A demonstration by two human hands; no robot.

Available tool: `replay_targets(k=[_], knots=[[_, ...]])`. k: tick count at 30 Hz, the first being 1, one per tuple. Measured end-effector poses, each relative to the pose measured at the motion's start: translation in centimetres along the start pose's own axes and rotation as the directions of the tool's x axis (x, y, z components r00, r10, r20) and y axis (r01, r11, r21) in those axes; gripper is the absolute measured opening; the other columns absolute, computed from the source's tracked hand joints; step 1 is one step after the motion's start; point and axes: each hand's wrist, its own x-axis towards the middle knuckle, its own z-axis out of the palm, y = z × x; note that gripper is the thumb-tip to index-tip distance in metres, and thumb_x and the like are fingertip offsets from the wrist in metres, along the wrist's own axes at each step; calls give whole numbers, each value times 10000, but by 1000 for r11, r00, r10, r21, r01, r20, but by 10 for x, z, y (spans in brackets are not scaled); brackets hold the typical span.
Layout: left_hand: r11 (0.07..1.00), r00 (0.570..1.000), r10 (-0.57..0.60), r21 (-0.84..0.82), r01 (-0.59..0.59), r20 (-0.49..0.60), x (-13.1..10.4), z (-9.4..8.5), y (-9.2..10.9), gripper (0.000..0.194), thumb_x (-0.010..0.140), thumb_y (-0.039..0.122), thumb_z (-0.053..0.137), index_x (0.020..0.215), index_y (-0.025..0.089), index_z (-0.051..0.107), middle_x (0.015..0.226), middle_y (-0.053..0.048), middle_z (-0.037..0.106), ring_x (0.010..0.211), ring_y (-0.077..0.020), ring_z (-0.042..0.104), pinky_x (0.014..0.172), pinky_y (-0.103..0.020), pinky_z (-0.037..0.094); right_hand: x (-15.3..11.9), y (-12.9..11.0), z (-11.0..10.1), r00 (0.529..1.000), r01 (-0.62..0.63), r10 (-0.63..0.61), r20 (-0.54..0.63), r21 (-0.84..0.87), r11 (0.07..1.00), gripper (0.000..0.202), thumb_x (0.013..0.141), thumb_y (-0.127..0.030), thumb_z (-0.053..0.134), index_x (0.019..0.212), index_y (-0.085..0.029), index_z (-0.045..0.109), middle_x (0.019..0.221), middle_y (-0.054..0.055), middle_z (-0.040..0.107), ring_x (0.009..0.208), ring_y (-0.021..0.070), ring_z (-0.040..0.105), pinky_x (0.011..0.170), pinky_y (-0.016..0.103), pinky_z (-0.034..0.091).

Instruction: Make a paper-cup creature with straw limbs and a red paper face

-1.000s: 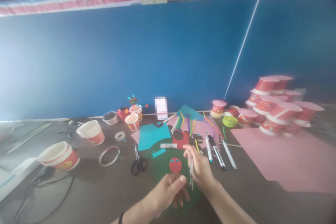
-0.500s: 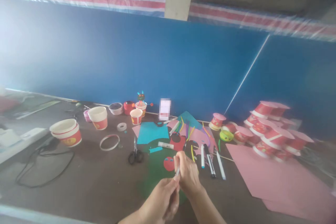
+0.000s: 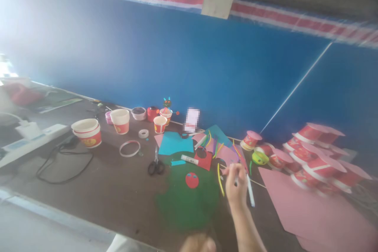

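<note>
My right hand (image 3: 237, 185) is over the markers at the right of the green sheet, its fingers curled round a marker (image 3: 235, 183) whose dark end pokes out. Close beside it lies a white marker (image 3: 251, 192). My left hand (image 3: 198, 243) shows only as a blur at the bottom edge; its fingers cannot be made out. Between the hands, a red paper disc (image 3: 191, 180) with blue eye shapes rests on the green sheet (image 3: 186, 204). A glue stick (image 3: 189, 160) lies above the disc, touching red paper (image 3: 204, 160). A yellow strip (image 3: 220, 181) is left of my right hand.
Black scissors (image 3: 156, 165), a tape roll (image 3: 143, 133) and paper cups (image 3: 87, 133) are to the left, with a power strip (image 3: 38, 141) and cable. Blue paper (image 3: 176, 143) lies behind. Stacked red cups (image 3: 321, 157) and pink sheets (image 3: 310, 201) occupy the right.
My hands have parted. The right moved right onto the markers; the left dropped toward the bottom edge. The camera view has shifted and tilted slightly.
</note>
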Motion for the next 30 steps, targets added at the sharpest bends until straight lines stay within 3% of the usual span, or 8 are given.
replay_targets(k=[2, 4, 7, 10, 13, 19, 23, 30], knots=[[996, 996, 84, 25, -84, -26, 10, -13, 10, 402, 789, 607, 459, 809, 212, 536, 685, -2, 524, 645, -135, 523, 544, -228, 394, -4, -7, 5, 971, -197, 140, 193, 314, 929, 343, 911, -499, 317, 893, -196, 477, 567, -33, 513, 412, 104, 420, 433, 222, 322], [921, 954, 301, 263, -289, -8, 25, -32, 24, 368, 838, 548, 414, 791, 192, 496, 692, 11, 477, 644, -120, 469, 595, -230, 384, -9, -17, 13, 918, -371, 203, 342, 554, 745, 397, 915, -526, 275, 1026, -203, 477, 560, -48, 504, 387, 88, 385, 414, 209, 295], [797, 926, 366, 483, -363, 93, 47, -61, 42, 284, 856, 425, 446, 700, 188, 452, 581, 58, 360, 550, -102, 336, 553, -231, 309, -11, -26, 18, 869, -495, 259, 422, 735, 464, 456, 885, -582, 309, 858, -192, 544, 509, -56, 457, 389, 73, 391, 415, 199, 286], [636, 906, 370, 654, -409, 207, 60, -75, 49, 242, 893, 336, 370, 729, 183, 460, 614, 53, 386, 575, -105, 346, 550, -223, 285, -7, -22, 14, 838, -539, 314, 447, 770, 342, 493, 871, -578, 363, 655, -171, 537, 406, -64, 392, 342, 61, 361, 386, 189, 242], [583, 913, 318, 707, -400, 255, 66, -74, 49, 235, 898, 324, 353, 777, 176, 490, 653, 40, 430, 603, -112, 384, 557, -216, 302, -5, -18, 12, 822, -557, 370, 433, 747, 363, 505, 881, -551, 377, 605, -160, 536, 372, -60, 381, 331, 57, 355, 377, 180, 220], [516, 907, 279, 747, -420, 317, 77, -73, 44, 228, 903, 312, 348, 828, 178, 517, 698, 25, 483, 602, -110, 419, 548, -203, 324, -11, -14, 17, 819, -572, 409, 402, 632, 523, 489, 882, -542, 386, 608, -163, 533, 352, -66, 369, 323, 57, 348, 365, 171, 222], [388, 902, 252, 817, -427, 352, 82, -76, 43, 252, 909, 333, 341, 820, 191, 528, 641, 22, 502, 566, -117, 447, 506, -206, 310, -16, -10, 23, 806, -585, 382, 452, 509, 631, 496, 885, -549, 368, 619, -164, 532, 377, -65, 373, 338, 54, 348, 362, 165, 231], [48, 866, 285, 896, -442, 412, 92, -83, 40, 244, 923, 309, 319, 908, 187, 530, 737, -44, 640, 638, -179, 607, 531, -228, 372, -22, -15, 38, 728, -682, 401, 556, 527, 507, 480, 881, -554, 363, 639, -168, 514, 421, -76, 347, 347, 52, 329, 351, 161, 235]])
